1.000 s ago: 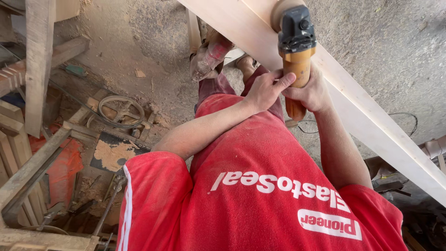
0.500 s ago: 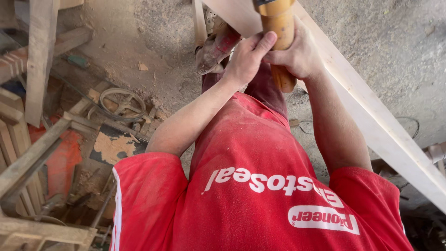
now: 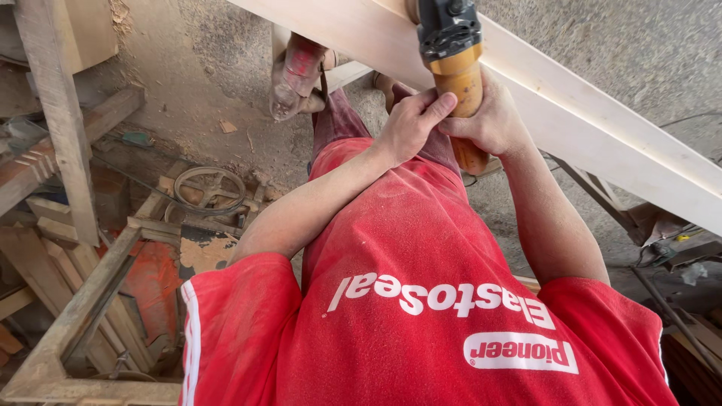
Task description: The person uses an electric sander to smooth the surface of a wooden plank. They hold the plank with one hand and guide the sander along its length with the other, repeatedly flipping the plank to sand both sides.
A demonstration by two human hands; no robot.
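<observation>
Orange-bodied grinder (image 3: 460,90) with black head, left hand (image 3: 410,124) and right hand (image 3: 492,120) fingers clamped around it, against pale plank (image 3: 602,120)

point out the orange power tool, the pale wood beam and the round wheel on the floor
orange power tool (image 3: 459,79), head view, on its orange body
pale wood beam (image 3: 594,128), head view, on its broad face
round wheel (image 3: 209,189), head view, on its hub

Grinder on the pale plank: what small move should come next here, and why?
Probably a short, steady slide of the grinder along the plank. Both hands grip its orange body, the left hand on the near side and the right hand wrapped around it, and its black head sits against the plank's face. Bare plank stretches on to the lower right.
</observation>
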